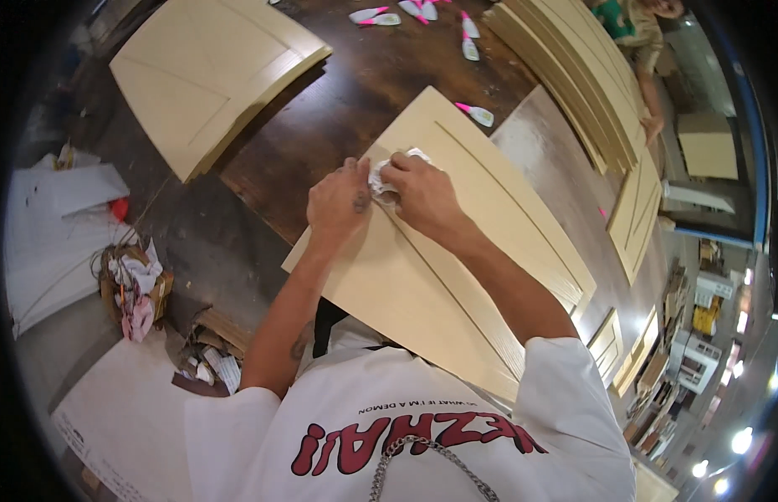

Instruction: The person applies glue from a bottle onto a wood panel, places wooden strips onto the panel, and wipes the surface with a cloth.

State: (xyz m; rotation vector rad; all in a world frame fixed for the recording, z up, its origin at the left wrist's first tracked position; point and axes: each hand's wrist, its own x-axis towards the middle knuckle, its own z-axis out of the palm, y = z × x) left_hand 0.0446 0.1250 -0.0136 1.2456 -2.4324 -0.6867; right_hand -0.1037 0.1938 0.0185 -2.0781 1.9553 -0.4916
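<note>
A cream door panel (456,251) with grooved lines lies slantwise on the table in front of me. My right hand (424,197) is closed around a crumpled white cloth (381,180) and presses it on the panel near its far left edge. Right beside it, my left hand (339,201) rests across that edge with fingers bent over it; its fingertips are partly hidden. Just past the panel's far corner, a small white scraper with a pink end (477,114) lies on the table.
Stacked cream panels stand at far left (213,75) and far right (573,75). More pink-and-white scrapers (381,17) lie on the dark brown table (372,63). Another person's arm (651,105) reaches to the right stack. A box of rags (138,284) is at left.
</note>
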